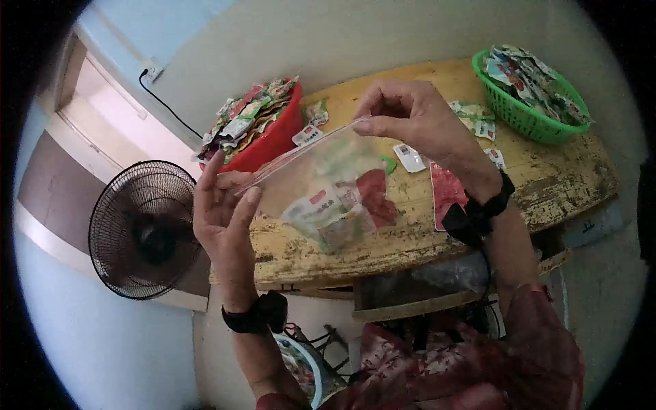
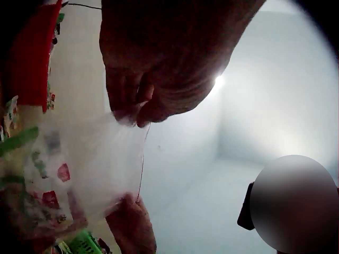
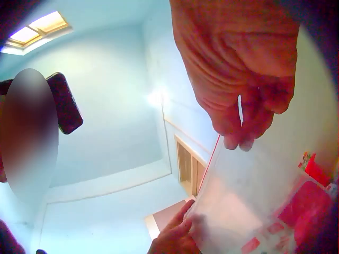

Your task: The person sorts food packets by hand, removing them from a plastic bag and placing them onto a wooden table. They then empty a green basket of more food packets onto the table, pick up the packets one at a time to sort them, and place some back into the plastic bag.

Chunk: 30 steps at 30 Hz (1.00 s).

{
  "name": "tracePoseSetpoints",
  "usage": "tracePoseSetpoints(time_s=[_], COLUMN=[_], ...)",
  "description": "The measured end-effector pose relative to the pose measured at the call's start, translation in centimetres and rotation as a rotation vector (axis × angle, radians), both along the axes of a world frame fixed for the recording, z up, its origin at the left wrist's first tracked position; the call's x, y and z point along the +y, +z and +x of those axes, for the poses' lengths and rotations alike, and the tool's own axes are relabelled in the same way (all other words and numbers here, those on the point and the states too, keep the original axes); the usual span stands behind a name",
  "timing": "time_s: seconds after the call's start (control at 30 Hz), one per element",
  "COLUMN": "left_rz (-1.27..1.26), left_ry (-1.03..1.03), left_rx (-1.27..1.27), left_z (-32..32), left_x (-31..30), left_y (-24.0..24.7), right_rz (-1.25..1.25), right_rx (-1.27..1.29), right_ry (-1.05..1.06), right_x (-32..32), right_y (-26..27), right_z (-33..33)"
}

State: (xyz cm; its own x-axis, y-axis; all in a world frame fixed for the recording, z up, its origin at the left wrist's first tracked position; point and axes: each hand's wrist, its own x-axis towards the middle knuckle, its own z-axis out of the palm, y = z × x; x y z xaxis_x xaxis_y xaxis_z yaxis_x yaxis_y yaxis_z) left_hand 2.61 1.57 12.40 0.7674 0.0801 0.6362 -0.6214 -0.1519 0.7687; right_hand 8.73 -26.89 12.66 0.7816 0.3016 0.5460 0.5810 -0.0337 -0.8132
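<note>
Pinching the top edge of a clear bag [image 1: 301, 183] at both ends, the two hands are holding it above the table [image 1: 410, 239], the bag hanging between them. Left hand [image 1: 229, 219] is gripping the near-left end between thumb and fingers; right hand [image 1: 424, 119] is pinching the other end between thumb and forefinger, sitting higher, so the edge is sloping up toward it. Thin red line [image 3: 210, 161] is running along that edge from the right fingertips down toward the left hand. Small packets [image 1: 321, 205] are lying low in the bag, below and between the hands, a dark red packet [image 1: 376, 198] among them on the right hand's side. Whether the mouth is gaping or closed, cannot tell. Judging by this hold, good handling is calling for gentle, even outward tension: too little is likely leaving the edge wavy, too much is risking stretched film or a slipped pinch. Bringing the hands nearer level is probably helping the packets to spread instead of crowding one corner. Pinching right at the edge seems wise, the packets' corners hanging well clear of the fingertips. Beyond the left hand, a heaped red basket [image 1: 290, 126] is standing; beyond the right, a green basket [image 1: 526, 123], also heaped.
</note>
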Motion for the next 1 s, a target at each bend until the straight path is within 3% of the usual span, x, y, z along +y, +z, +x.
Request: tracePoseSetpoints(time_s=[0.27,0.57,0.8,0.9,1.0], left_rz=[-0.044,-0.064,-0.093,-0.086,-0.077], left_ry=[-0.108,0.015,0.016,-0.001,-0.058], left_rx=[0.26,0.166,0.136,0.123,0.095], left_z=[2.0,1.3,1.1,1.1,1.1], left_x=[1.0,-0.7,-1.5,-1.7,-1.3], left_y=[-3.0,-2.9,-2.6,-2.3,-2.2], right_rz=[0.067,0.095,-0.041,-0.097,0.015], right_rx=[0.018,-0.036,-0.138,-0.034,-0.079], right_ry=[0.085,0.046,0.032,0.051,0.091], right_x=[0.1,-0.4,0.1,0.1,0.6], right_y=[-0.2,-0.3,-0.2,-1.0,-0.8], right_z=[0.5,0.6,0.3,1.1,0.7])
